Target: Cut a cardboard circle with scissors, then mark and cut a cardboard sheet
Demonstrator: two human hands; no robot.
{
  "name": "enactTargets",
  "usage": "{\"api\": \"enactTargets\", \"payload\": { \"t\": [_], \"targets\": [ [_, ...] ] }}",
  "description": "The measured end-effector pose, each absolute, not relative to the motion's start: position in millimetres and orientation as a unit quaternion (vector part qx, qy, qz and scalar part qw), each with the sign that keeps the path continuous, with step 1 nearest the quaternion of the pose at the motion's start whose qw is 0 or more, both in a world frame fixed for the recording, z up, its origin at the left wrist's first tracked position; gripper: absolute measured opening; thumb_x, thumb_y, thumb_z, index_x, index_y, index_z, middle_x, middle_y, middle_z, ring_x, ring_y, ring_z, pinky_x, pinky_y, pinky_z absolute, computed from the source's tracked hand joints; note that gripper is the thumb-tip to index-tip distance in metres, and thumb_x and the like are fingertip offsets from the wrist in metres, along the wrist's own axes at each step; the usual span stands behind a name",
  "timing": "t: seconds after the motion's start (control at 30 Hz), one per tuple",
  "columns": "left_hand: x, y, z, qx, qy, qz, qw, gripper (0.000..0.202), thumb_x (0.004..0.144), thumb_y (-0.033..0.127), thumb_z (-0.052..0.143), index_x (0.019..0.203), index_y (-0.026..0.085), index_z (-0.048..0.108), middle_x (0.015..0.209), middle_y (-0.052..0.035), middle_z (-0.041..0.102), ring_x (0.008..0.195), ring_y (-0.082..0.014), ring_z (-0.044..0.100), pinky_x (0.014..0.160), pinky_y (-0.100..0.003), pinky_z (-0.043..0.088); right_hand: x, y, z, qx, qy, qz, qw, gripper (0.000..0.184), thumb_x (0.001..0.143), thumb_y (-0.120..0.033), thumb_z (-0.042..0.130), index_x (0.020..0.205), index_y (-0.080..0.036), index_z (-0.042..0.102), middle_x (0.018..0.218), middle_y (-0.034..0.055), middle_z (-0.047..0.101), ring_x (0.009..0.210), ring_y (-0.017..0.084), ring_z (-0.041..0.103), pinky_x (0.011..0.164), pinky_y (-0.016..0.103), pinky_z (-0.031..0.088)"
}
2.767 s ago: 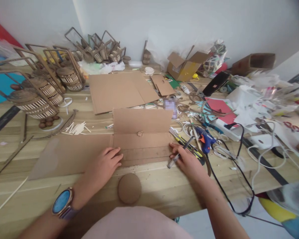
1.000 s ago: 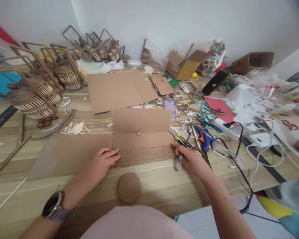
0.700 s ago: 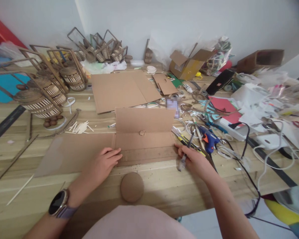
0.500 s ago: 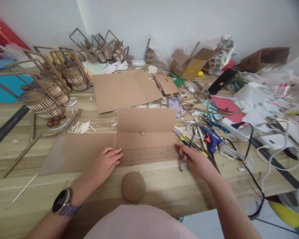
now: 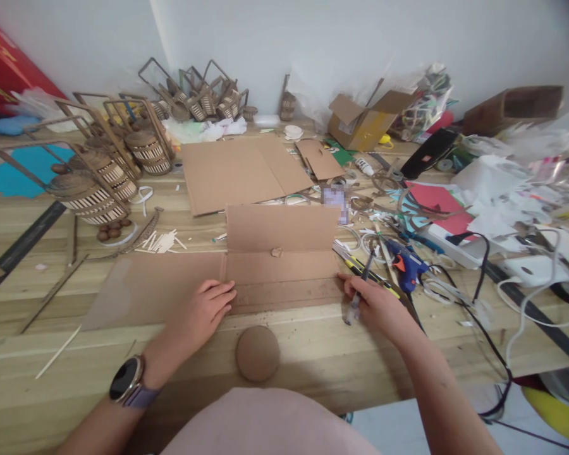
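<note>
A folded sheet of cardboard (image 5: 284, 265) lies before me, its far flap standing up and a wide panel stretching left. My left hand (image 5: 211, 309) rests flat on its near left part, fingers stretched out. In my right hand (image 5: 372, 309) is a slim, dark pen-like tool (image 5: 352, 309), held at the cardboard's right edge; the index finger touches that edge. A round cardboard disc (image 5: 258, 354) lies on the table close to my body. Just beyond my right hand are a yellow-and-black utility knife (image 5: 358, 265) and a blue glue gun (image 5: 410, 265).
Lidded, slatted little baskets with tall handles (image 5: 88, 196) stand at the left, with brown beads (image 5: 114, 230) and pale sticks (image 5: 164, 241) nearby. A larger cardboard sheet (image 5: 237, 174) lies behind. An open carton (image 5: 365, 123), cables and paper scraps crowd the right side.
The view has shifted slightly, so everything appears a little farther right. Both hands keep nearly the same place on the cardboard, and the right still holds the pen-like tool.
</note>
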State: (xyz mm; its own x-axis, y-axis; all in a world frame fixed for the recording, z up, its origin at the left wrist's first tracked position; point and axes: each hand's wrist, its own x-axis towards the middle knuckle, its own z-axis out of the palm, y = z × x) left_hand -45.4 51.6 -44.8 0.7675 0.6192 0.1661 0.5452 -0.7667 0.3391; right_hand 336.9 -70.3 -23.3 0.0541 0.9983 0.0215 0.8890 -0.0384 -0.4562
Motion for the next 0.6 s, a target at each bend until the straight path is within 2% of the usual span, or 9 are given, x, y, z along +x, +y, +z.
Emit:
{"api": "enactTargets", "payload": {
  "t": [0.3,0.6],
  "targets": [
    [-42,52,-37,0.942,0.298,0.094,0.121,0.032,0.098,0.011,0.051,0.122,0.016,0.072,0.129,-0.01,0.071,0.11,-0.0256,0.06,0.095,-0.042,0.055,334,-69,-20,-0.706,-0.667,0.161,0.175,0.018,0.08,-0.011,0.044,0.077,-0.026,0.052,0.126,0.0108,0.073,0.117,0.025,0.069,0.083,0.033,0.056],
    [-38,53,-33,0.947,0.306,0.021,0.1,0.052,0.093,-0.003,0.044,0.132,0.022,0.067,0.128,-0.011,0.069,0.11,-0.0255,0.057,0.093,-0.039,0.052,331,-69,-15,-0.706,-0.666,0.166,0.175,0.018,0.076,-0.009,0.044,0.075,-0.026,0.05,0.114,0.0068,0.076,0.114,0.022,0.07,0.081,0.03,0.054]
  ]
}}
